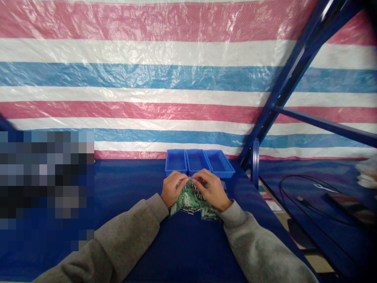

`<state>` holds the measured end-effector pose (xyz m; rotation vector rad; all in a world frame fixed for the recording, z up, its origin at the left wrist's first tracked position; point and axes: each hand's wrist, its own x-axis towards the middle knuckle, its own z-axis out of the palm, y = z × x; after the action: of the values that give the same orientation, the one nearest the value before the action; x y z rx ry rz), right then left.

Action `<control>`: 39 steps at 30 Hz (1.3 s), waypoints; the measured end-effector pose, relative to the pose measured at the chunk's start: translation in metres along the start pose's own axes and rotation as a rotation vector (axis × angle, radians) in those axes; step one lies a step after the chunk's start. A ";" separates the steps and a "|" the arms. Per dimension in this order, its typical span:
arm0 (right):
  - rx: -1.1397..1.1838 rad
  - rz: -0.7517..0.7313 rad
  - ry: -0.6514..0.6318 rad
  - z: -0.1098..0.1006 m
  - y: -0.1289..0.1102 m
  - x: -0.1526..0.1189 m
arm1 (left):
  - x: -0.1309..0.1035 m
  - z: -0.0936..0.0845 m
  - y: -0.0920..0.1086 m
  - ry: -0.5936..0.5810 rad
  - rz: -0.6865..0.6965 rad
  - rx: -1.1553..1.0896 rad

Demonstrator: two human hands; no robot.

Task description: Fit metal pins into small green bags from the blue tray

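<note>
My left hand (pixel 173 189) and my right hand (pixel 212 190) meet at the middle of the blue table (pixel 188 247), thumbs and fingers pinched together. Between their fingertips is the upper edge of a clear plastic bag (pixel 188 194) with a green tint. Slim metal pins (pixel 188 211) show at the bag's lower side; whether they lie inside it or on the table is hard to tell. More small green packets (pixel 208 213) lie beneath my right hand, partly hidden by it.
Behind my hands stand three blue trays, a left one (pixel 176 160), a middle one (pixel 196 160) and a right one (pixel 220 162). A blue metal frame (pixel 282 86) slants up at right. Beyond it a black cable (pixel 279 186) loops over another blue surface. A striped sheet (pixel 147 76) hangs behind.
</note>
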<state>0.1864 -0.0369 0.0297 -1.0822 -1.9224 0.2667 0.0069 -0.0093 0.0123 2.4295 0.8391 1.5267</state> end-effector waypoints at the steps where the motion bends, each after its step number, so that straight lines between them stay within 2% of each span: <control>1: -0.003 -0.008 0.002 0.000 -0.001 0.000 | 0.000 0.000 0.000 -0.001 0.002 0.004; 8: 0.037 0.007 0.053 0.002 0.002 -0.001 | -0.002 0.002 -0.003 -0.040 -0.028 0.002; 20: 0.011 -0.035 0.081 -0.001 -0.001 0.000 | 0.002 0.002 0.001 0.014 0.031 0.033; 26: 0.060 0.025 0.100 0.003 0.003 -0.002 | 0.002 0.000 0.002 -0.018 -0.016 0.004; 31: 0.116 0.082 0.056 0.003 0.004 -0.002 | 0.002 0.002 -0.002 -0.026 -0.025 -0.009; 39: 0.088 -0.059 0.100 -0.002 -0.004 0.001 | 0.001 0.005 -0.005 0.004 0.013 0.009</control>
<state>0.1852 -0.0389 0.0334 -0.9617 -1.8334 0.2568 0.0097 -0.0035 0.0088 2.4436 0.8337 1.5367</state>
